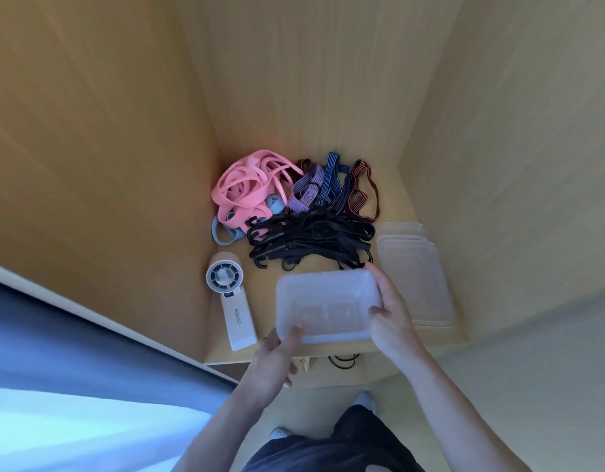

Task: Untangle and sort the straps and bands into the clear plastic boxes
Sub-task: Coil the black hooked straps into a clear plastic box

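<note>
A clear plastic box (323, 303) is at the front of the wooden desk, held between both hands. My left hand (277, 356) grips its near left corner, thumb inside the rim. My right hand (391, 311) grips its right side, thumb over the rim. Behind the box lies a tangle: pink bands (244, 185) at the left with pale blue loops (222, 233), striped blue and purple straps (314, 187) in the middle, a dark red striped band (365, 192) at the right, and black hooked straps (311, 238) in front.
A stack of clear lids or boxes (418, 277) lies right of the held box. A white handheld fan (231, 298) lies at its left. Wooden walls close the desk (267, 267) on three sides. A black cord (343, 361) hangs below the front edge.
</note>
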Available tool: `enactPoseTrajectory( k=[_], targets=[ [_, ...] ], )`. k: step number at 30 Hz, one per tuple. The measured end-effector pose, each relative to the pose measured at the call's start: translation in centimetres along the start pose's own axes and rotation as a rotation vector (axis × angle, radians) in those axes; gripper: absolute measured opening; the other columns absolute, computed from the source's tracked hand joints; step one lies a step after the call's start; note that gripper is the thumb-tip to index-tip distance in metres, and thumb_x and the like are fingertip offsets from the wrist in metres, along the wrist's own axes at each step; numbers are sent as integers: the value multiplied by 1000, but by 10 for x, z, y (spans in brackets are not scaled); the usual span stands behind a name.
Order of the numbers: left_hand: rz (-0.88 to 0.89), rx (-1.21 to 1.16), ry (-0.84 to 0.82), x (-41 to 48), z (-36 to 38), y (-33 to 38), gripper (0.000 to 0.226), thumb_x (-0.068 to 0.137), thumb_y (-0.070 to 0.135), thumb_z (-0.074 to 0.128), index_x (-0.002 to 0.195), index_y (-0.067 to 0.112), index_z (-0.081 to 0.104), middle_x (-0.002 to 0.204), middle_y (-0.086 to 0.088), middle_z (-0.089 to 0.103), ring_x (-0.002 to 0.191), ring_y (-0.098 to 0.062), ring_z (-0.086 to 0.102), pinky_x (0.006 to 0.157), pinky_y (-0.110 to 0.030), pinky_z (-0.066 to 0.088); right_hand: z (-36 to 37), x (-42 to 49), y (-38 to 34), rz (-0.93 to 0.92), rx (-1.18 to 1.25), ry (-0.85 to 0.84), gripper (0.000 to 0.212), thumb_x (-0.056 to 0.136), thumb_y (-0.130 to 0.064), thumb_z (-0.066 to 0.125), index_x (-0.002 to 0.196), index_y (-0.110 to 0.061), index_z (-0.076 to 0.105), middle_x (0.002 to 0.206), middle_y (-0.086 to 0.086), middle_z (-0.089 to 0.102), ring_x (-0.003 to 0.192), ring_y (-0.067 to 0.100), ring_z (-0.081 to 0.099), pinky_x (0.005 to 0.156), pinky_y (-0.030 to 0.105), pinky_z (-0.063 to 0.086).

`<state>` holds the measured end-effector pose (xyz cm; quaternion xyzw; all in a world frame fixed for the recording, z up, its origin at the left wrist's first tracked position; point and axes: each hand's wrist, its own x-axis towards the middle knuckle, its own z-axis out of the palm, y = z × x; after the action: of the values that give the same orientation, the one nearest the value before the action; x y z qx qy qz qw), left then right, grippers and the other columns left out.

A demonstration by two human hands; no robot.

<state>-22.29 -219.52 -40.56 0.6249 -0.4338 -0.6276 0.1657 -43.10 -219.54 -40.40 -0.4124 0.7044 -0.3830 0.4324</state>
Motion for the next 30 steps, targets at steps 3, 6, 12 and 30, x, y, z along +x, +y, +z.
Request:
enactPoseTrajectory(
  k=[3,6,12,30],
  targets=[
    [111,88,150,7,-4,-5,36,99,51,52,124,26,55,106,2,59,86,-16,61,75,-28,49,-1,4,8,-36,-54,10,82,87,20,34,154,-28,33,156,-7,37,145,7,31,124,39,24],
    [289,190,274,7,-1,-9,42,101,33,55,141,28,43,123,10,51,102,-1,56,74,-7,42,0,5,11,-49,-90,8,81,87,19,34,154,-28,32,157,-6,36,146,8,31,124,39,24],
    [448,304,277,12,4,-10,47,103,18,45,147,31,44,132,16,48,106,6,53,78,-7,43,2,8,15,-44,-185,-7,74,98,6,41,161,-22,13,165,-11,18,147,-5,14,116,12,8],
    [383,227,438,12,3,2,54,98,23,56,147,33,34,128,17,50,118,1,52,104,-34,44,-7,67,-18,-381,-342,-37,36,93,-4,60,125,-18,61,127,-8,51,123,12,51,105,26,41]
  ],
)
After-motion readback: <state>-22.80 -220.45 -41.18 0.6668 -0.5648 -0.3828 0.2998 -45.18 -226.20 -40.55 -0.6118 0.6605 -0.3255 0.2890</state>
